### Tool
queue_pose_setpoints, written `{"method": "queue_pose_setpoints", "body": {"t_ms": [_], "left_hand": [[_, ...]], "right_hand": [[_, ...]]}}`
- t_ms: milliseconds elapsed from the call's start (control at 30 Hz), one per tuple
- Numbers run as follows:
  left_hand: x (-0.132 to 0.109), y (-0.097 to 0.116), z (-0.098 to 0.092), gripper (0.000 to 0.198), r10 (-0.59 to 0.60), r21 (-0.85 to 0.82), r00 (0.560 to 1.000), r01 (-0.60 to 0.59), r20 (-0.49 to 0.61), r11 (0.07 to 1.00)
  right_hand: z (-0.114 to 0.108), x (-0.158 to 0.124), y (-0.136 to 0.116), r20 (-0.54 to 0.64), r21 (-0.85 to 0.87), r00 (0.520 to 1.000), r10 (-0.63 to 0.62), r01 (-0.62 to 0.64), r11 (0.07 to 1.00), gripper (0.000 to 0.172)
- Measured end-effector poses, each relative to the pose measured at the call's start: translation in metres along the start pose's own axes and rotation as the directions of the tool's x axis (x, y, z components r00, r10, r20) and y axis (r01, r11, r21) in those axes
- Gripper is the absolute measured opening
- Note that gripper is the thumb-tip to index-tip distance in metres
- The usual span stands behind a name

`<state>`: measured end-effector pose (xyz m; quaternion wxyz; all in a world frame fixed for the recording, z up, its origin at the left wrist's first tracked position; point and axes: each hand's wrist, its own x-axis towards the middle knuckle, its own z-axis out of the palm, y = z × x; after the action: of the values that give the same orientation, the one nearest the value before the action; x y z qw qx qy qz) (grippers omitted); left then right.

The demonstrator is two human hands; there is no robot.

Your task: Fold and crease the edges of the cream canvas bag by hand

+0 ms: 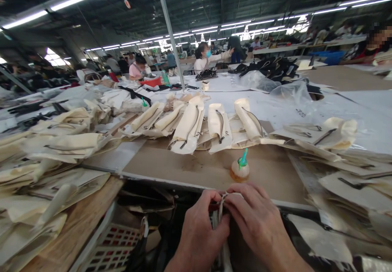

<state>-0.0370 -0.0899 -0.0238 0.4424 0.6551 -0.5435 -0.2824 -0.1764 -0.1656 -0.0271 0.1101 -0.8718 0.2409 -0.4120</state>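
Observation:
Both my hands meet just in front of the table's near edge. My left hand [199, 229] pinches a narrow cream fabric piece [226, 253] between thumb and fingers. On the other side of the same piece, my right hand [259, 217] has its fingers closed on the top edge. The fabric hangs down between my wrists, and much of it is hidden by my fingers. Just beyond my right hand stands a small glue bottle [239, 170] with a green nozzle. Behind it, several cream fabric pieces with dark zippers [190, 127] lie in a row.
Stacks of cream zippered pieces lie at left [70, 143] and right [333, 133]. A white plastic basket [112, 239] sits below the table at lower left, beside a wooden board [82, 219]. A metal pole [170, 31] rises behind the table. Co-workers [210, 57] are farther back.

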Motion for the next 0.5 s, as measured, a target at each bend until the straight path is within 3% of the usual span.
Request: {"method": "queue_pose_setpoints", "body": {"t_ms": [233, 500], "left_hand": [[0.001, 0.001, -0.002, 0.018, -0.003, 0.013, 1.0, 0.003, 0.004, 1.0], [0.005, -0.018, 0.002, 0.013, 0.002, 0.024, 0.996, 0.0, -0.085, 1.0]], "right_hand": [[-0.001, 0.004, 0.006, 0.069, -0.027, 0.997, -0.035, 0.037, 0.999, 0.02], [0.011, 0.006, 0.014, 0.087, 0.047, 0.993, -0.077, 0.073, 0.996, 0.017]]}}
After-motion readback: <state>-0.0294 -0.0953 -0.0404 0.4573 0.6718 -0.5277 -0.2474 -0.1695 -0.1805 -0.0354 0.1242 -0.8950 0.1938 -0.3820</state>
